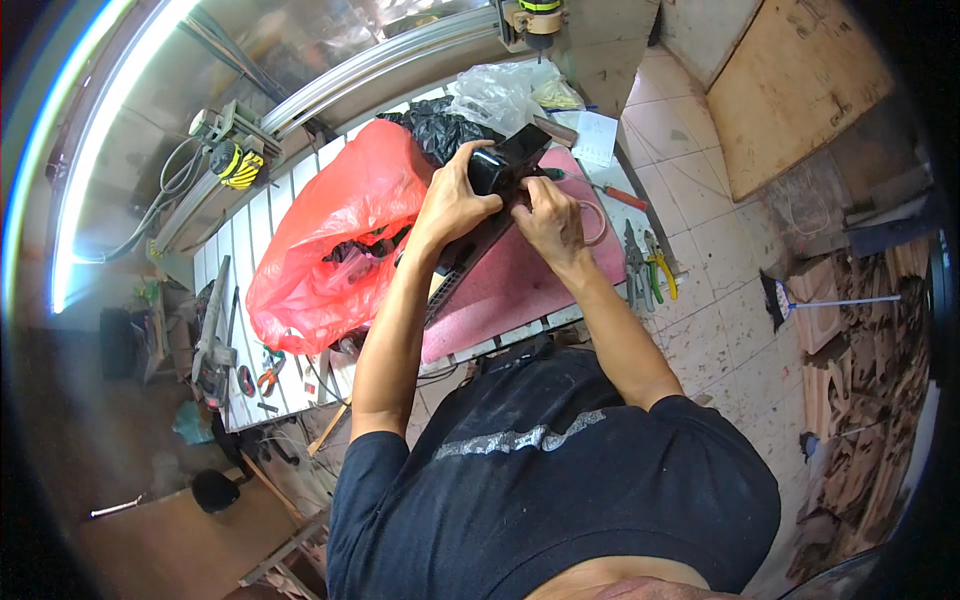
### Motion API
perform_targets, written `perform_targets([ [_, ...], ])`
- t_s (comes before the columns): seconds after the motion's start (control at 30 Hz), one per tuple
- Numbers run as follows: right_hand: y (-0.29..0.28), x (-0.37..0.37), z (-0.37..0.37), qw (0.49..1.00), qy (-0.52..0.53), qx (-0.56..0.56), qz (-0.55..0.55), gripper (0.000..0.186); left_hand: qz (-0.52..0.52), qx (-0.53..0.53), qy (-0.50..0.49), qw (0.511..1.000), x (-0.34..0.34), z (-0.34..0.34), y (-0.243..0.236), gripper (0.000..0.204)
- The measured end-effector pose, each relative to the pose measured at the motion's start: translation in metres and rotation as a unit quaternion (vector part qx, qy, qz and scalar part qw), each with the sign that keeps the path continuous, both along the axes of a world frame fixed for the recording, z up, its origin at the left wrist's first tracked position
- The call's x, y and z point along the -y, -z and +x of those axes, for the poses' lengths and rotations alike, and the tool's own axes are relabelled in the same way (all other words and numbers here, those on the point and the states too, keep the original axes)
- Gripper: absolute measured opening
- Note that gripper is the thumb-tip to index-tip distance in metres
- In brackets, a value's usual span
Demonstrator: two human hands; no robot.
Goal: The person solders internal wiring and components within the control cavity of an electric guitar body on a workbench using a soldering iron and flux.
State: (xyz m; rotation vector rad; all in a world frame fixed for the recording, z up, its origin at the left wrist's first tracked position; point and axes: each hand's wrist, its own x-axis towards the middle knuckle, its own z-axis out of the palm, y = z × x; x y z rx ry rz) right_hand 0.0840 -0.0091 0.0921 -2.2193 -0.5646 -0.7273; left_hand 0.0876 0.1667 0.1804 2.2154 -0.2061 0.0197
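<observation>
White slatted counter in front of you. Red plastic bag bulges at left, crowding that side. Pink mat spread to its right, presumably as padding. Black device sits over the mat's far end; your left hand grips it, thumb and fingers spread around, likely to steady it. Your right hand, curled nearly closed, meets its right side; cannot tell whether it pinches anything. Yellow-and-green pliers and red-handled screwdriver lie rightward, out of the way.
</observation>
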Motion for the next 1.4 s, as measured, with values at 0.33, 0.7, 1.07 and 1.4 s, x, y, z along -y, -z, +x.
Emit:
perform_targets([
  [0.33, 0.004, 0.001, 0.001, 1.000, 0.009, -0.001, 0.005, 0.027, -0.016, 0.018, 0.012, 1.000, 0.000, -0.001, 0.003, 0.076],
  [0.7, -0.002, -0.002, -0.003, 1.000, 0.007, -0.023, 0.008, 0.021, -0.027, 0.021, 0.014, 0.999, -0.001, -0.001, 0.006, 0.078],
  [1.07, -0.009, 0.010, 0.002, 0.998, -0.013, -0.068, -0.005, 0.020, -0.027, 0.036, 0.012, 0.999, -0.002, 0.000, 0.010, 0.076],
  [1.4, -0.010, 0.009, 0.002, 1.000, 0.001, -0.013, -0.027, 0.026, -0.015, 0.012, 0.009, 1.000, -0.002, 0.001, 0.006, 0.077],
])
